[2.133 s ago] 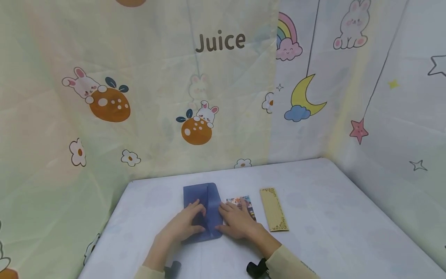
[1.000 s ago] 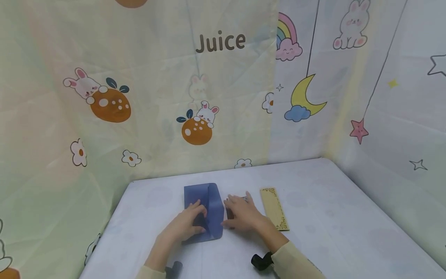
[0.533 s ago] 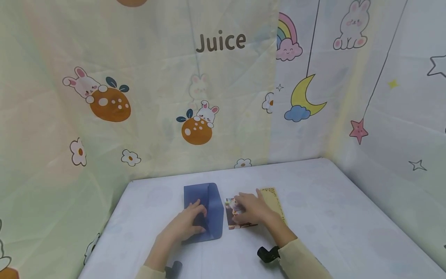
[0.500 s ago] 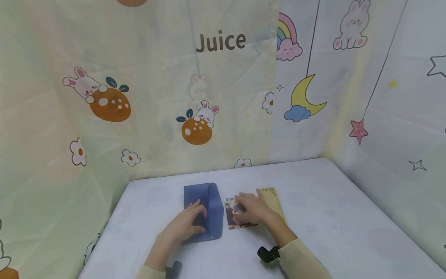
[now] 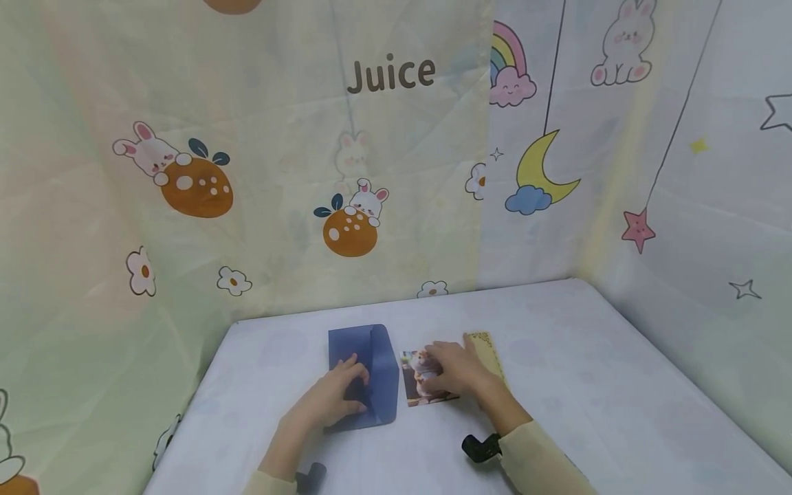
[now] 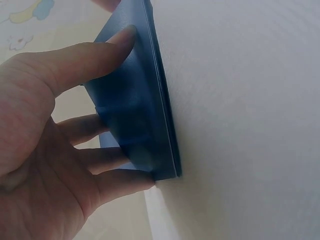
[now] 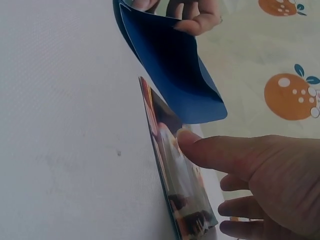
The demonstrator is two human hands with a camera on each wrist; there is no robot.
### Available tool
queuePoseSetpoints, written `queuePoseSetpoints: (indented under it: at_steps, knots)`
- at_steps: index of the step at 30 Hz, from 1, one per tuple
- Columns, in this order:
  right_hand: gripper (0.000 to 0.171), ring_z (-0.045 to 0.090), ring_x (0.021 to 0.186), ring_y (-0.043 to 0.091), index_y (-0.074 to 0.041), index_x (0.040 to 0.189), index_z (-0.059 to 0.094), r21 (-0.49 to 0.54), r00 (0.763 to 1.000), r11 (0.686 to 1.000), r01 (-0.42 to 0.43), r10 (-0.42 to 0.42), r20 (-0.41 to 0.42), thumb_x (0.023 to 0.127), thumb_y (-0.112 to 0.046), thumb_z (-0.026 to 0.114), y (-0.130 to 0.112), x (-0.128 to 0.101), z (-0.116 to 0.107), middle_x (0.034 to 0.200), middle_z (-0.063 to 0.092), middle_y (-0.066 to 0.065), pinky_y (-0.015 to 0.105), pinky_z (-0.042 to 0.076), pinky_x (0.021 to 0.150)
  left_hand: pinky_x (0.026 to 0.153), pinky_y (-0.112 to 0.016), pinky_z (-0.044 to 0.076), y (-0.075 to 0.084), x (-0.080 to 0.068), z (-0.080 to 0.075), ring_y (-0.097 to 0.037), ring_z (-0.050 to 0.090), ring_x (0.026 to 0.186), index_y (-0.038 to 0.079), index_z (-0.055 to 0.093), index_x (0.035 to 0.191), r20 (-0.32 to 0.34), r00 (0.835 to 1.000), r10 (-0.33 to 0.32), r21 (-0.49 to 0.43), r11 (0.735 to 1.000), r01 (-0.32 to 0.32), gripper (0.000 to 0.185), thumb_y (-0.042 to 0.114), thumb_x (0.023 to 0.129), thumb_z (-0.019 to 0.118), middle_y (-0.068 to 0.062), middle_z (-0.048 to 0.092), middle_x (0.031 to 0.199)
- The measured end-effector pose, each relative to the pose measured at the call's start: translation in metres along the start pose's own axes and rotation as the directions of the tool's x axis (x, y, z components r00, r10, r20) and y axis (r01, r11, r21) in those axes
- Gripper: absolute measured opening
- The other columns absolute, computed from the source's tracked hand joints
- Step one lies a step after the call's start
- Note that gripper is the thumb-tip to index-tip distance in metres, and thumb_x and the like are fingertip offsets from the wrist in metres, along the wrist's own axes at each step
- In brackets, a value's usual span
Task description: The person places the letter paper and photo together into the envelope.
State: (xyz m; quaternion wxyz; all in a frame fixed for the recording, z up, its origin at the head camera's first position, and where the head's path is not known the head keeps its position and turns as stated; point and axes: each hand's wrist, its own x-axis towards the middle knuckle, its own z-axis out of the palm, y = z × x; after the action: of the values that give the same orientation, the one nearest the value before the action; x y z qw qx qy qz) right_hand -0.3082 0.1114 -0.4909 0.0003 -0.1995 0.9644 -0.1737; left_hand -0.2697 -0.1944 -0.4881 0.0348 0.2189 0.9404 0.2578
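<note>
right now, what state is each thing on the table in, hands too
blue envelope: flap unfolded, mouth gaping
picture card: flat, image up, partly covered
patterned yellow card: flat, partly covered
left hand: fingers curled on the blue envelope
right hand: over the picture card, thumb and fingers apart

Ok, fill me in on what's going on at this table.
A person's left hand holds a blue envelope on a white table, the mouth gaping on the side toward a picture card. Their right hand is over that card, thumb at its surface; whether it grips is hard to tell. The picture card lies outside the envelope, and a yellowish card with ornate edging is partly hidden by the right hand.
</note>
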Motion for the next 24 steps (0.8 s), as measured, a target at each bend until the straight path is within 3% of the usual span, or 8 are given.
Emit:
queuePoseSetpoints:
  at_steps: [15, 19, 24]
  knots:
    - [0.083, 0.055, 0.138, 0.035, -0.012, 0.147, 0.057, -0.038, 0.996, 0.995, -0.091, 0.09, -0.021, 0.079, -0.048, 0.088, -0.0006, -0.0021, -0.0019, 0.144, 0.063, 0.012, 0.07, 0.007, 0.127, 0.113, -0.081, 0.028, 0.0019, -0.0021, -0.0002, -0.066, 0.03, 0.145, 0.027, 0.057, 0.108, 0.0, 1.0, 0.022, -0.021, 1.0, -0.022, 0.039, 0.019, 0.083, 0.086, -0.03, 0.037, 0.163]
    - [0.083, 0.059, 0.126, 0.031, -0.012, 0.145, 0.059, -0.026, 0.994, 0.994, -0.102, 0.101, -0.037, 0.076, -0.045, 0.091, -0.0019, -0.0008, -0.0013, 0.134, 0.063, 0.011, 0.069, 0.02, 0.124, 0.113, -0.081, 0.028, 0.0011, -0.0021, 0.0005, -0.066, 0.03, 0.145, 0.027, 0.057, 0.107, 0.0, 1.0, 0.026, -0.022, 0.999, -0.026, 0.039, 0.019, 0.083, 0.086, -0.03, 0.037, 0.163]
    - [0.085, 0.061, 0.113, 0.028, -0.012, 0.145, 0.059, 0.032, 0.992, 0.994, -0.107, 0.109, -0.063, 0.072, -0.035, 0.095, -0.0035, 0.0014, -0.0032, 0.129, 0.058, 0.013, 0.063, 0.037, 0.108, 0.114, -0.08, 0.028, 0.001, -0.0021, 0.0004, -0.066, 0.029, 0.146, 0.027, 0.057, 0.107, -0.001, 1.0, 0.023, -0.027, 0.999, -0.023, 0.039, 0.017, 0.082, 0.086, -0.03, 0.037, 0.163]
